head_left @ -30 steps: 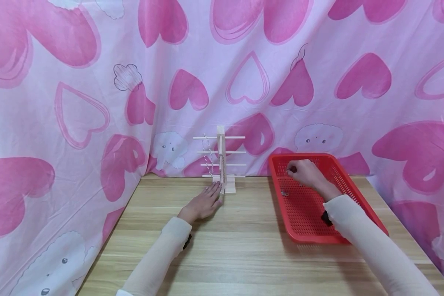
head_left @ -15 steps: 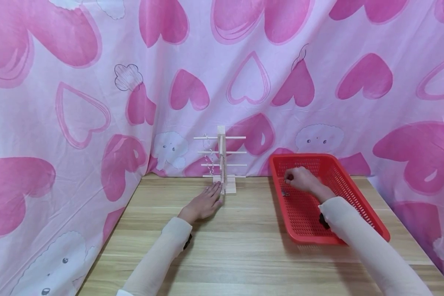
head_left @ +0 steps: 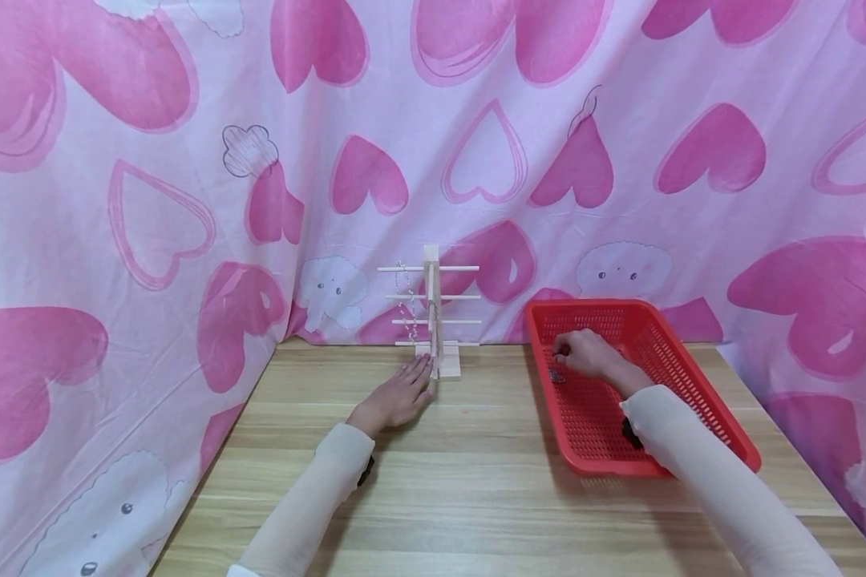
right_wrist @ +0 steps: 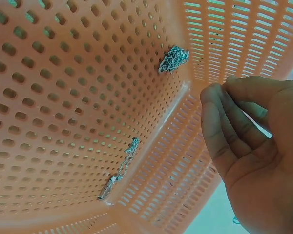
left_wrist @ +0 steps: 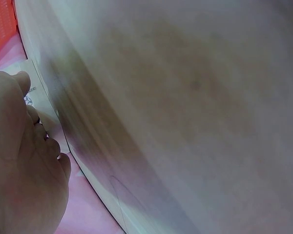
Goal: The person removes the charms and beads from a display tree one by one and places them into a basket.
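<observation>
My left hand (head_left: 398, 394) lies with straight fingers on the base of a pale wooden necklace stand (head_left: 433, 292). A beaded necklace (head_left: 409, 312) hangs from the stand's left pegs. My right hand (head_left: 589, 354) is inside a red plastic basket (head_left: 624, 466), near its far left corner. In the right wrist view, that hand's fingers (right_wrist: 216, 119) are lightly bent toward the thumb, with nothing visible between them. A bunched silvery chain (right_wrist: 174, 59) lies near the basket's corner, apart from the fingertips. Another chain with a bar-shaped end (right_wrist: 122, 168) lies farther along the basket floor.
The wooden table (head_left: 462, 497) carries both stand and basket. A pink heart-patterned cloth (head_left: 375, 120) hangs behind and along both sides. Dark wrist devices show below both cuffs. Much of the left wrist view is blurred.
My right hand has moved slightly down and left inside the basket, mostly in the first half second, its fingertips lower toward the basket floor. My left hand has stayed at the stand's base.
</observation>
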A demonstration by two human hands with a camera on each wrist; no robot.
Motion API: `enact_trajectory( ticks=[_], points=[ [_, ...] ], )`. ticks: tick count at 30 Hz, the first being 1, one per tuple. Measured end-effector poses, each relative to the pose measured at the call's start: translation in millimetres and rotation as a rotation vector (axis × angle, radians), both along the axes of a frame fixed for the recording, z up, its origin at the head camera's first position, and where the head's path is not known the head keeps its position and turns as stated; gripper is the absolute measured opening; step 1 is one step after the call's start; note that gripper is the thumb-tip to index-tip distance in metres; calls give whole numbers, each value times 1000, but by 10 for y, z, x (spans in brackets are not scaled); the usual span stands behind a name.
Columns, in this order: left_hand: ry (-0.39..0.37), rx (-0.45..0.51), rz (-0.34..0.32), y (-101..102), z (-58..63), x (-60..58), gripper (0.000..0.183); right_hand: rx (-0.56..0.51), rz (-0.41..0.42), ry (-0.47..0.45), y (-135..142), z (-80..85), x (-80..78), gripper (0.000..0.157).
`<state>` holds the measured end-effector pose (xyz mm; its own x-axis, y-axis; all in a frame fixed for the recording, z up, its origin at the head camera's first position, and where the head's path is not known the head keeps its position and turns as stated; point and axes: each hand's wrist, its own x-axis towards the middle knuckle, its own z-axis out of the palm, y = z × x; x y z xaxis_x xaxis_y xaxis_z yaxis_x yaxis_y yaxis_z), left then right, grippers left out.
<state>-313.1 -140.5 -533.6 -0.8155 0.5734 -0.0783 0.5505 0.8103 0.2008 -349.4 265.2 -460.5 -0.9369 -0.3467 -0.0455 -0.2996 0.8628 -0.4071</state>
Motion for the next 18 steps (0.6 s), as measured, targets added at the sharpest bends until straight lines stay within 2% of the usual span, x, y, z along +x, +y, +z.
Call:
enact_trajectory(
  ticks=[9,18],
  points=[
    [-5,21,2,1,0,8,67,-19,-6,13,55,-8,-26,21],
    [-16,3,3,-3,-17,-6,69,-51,-41,54,40,134,25,22]
  ],
)
